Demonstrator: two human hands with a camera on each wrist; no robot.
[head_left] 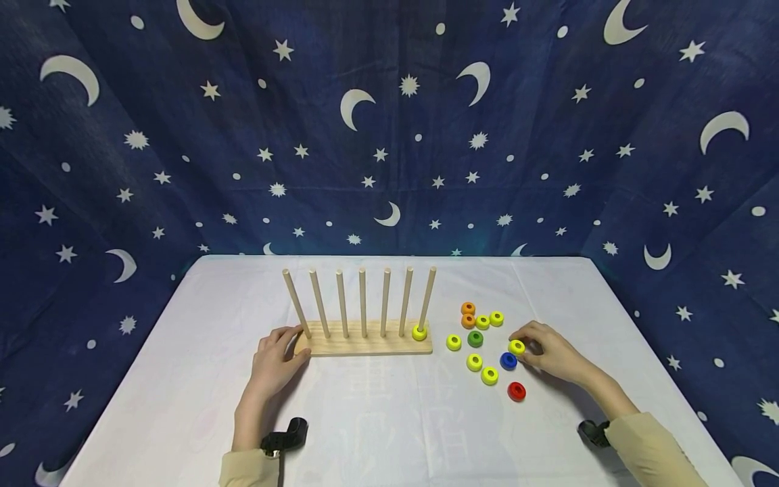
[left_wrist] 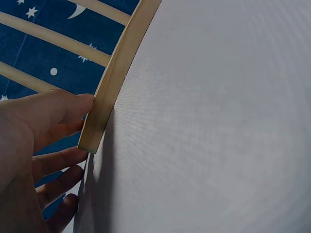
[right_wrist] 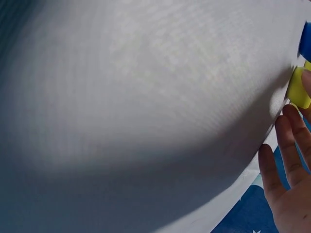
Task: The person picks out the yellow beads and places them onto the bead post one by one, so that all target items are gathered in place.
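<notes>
A wooden peg rack (head_left: 365, 348) with a row of several upright pegs stands on the white-covered table. At its left end my left hand (head_left: 272, 365) grips the base, the thumb on the front edge; the left wrist view shows the thumb and fingers about the base's end (left_wrist: 102, 116). One yellow ring (head_left: 419, 335) sits at the bottom of the rightmost peg. To the right of the rack, my right hand (head_left: 554, 352) pinches another yellow ring (head_left: 516, 347) between thumb and forefinger. Just beside that ring lies a blue ring (head_left: 508, 361).
Several loose rings lie between the rack and my right hand: yellow rings (head_left: 475, 362), a green ring (head_left: 475, 339), two orange rings (head_left: 468, 321) and a red ring (head_left: 516, 391) nearest me. A dark blue cloth (head_left: 389, 135) with moons and stars hangs behind the table.
</notes>
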